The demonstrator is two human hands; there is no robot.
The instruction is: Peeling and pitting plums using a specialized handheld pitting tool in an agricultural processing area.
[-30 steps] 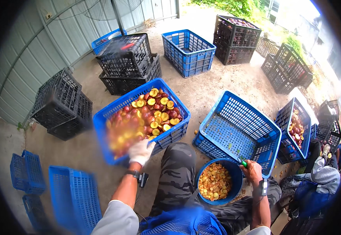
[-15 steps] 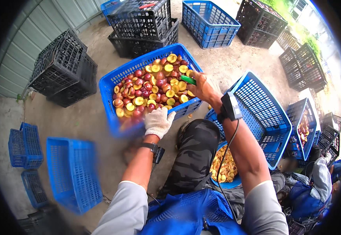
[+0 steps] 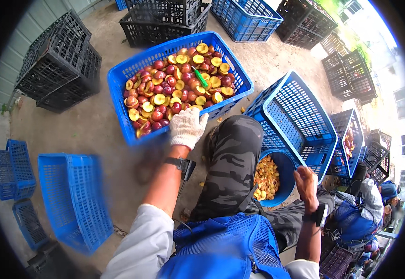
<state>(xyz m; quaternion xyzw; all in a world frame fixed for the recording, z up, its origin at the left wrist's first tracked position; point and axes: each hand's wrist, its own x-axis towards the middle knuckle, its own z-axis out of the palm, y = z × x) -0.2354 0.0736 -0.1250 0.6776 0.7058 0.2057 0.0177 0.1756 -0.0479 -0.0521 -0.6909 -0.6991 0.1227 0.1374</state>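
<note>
A deep blue plastic crate with slotted walls [image 3: 142, 64] stood on the floor ahead of the left knee, heaped with fruit, probably set there for easy reach. To its right, a lighter blue plastic crate with a mesh-like base [image 3: 311, 109] stood just beside the camouflage-patterned trouser leg [image 3: 237, 139]. A round blue bucket [image 3: 286, 176] sat close in between the legs, perhaps so that pieces fell straight into it. The left hand [image 3: 186, 126], in a white knitted glove, lay over the full crate's near rim, likely steadying it; its fingers' grip could not be told. The bare right hand [image 3: 307, 184] was curled beside the bucket; whether it held anything could not be told. The green-handled tool [image 3: 200, 77] rested on the red-skinned, yellow-fleshed fruit halves [image 3: 159, 99], where its colour stood out.
</note>
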